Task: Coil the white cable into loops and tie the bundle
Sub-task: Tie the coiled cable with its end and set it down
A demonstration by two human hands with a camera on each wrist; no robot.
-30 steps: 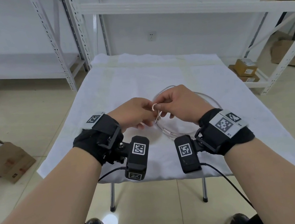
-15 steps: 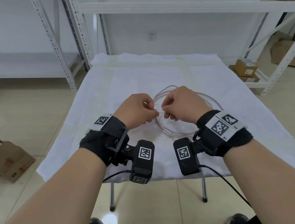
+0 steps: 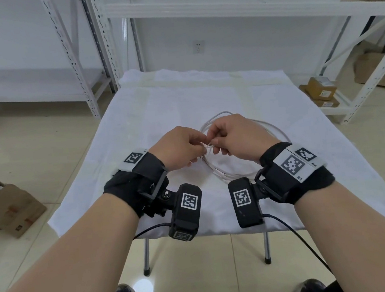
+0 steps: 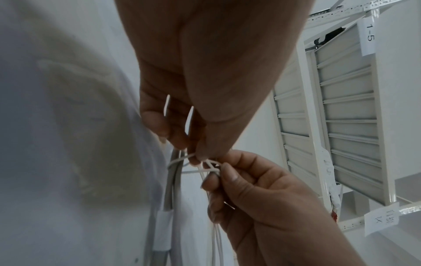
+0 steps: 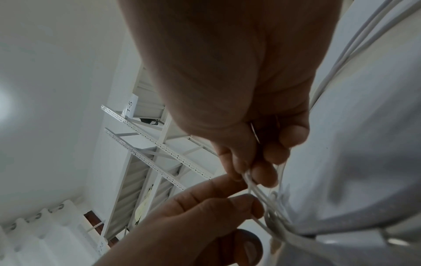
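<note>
The white cable [image 3: 279, 132] lies coiled in several loops on the white-clothed table [image 3: 181, 103], partly hidden under my hands. Both hands meet over the coil's left side. My left hand [image 3: 200, 145] and right hand [image 3: 215, 144] each pinch an end of a thin white tie [image 3: 208, 146] that wraps the strands. In the left wrist view the tie [image 4: 209, 167] crosses itself between the left fingertips [image 4: 200, 158] and the right hand [image 4: 227, 172]. The right wrist view has the tie [image 5: 257, 190] running over the bundled cable [image 5: 353, 54].
White metal shelving [image 3: 243, 11] stands behind and to the right of the table. Cardboard boxes sit on the floor at left [image 3: 8, 212] and at right [image 3: 320, 86]. The table's near edge [image 3: 221, 232] is just below my wrists.
A small open loop of the tie stood between my fingertips a second ago; it has since been drawn in, and the hands have closed together over the coil.
</note>
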